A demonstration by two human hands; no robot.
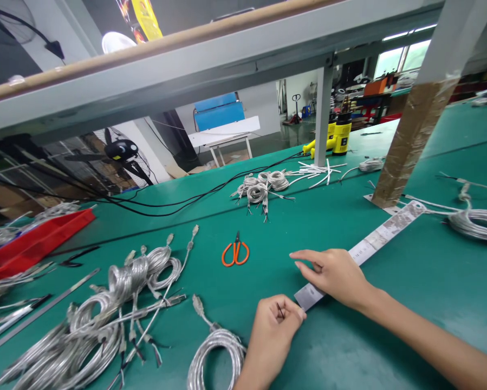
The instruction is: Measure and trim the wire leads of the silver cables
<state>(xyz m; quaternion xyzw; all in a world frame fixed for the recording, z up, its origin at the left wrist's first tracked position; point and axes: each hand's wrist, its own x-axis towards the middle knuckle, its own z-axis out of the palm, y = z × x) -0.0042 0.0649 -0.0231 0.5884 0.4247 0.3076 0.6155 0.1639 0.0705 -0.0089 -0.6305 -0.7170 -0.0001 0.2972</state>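
My left hand (273, 327) is closed in a pinch on a thin dark wire end, held against the near end of a long metal ruler (369, 246) lying on the green table. My right hand (332, 273) rests on the ruler just beyond that end, its forefinger stretched out to the left and the other fingers curled under. A coil of silvery cable (216, 355) lies just left of my left wrist. Orange-handled scissors (235, 253) lie beyond both hands.
A heap of coiled silvery cables (101, 319) fills the near left, beside a red tray (36, 244). More coils (263, 187) lie further back and at the right (476, 222). A taped post (414, 135) stands on the table; a yellow heat gun (336, 138) sits behind.
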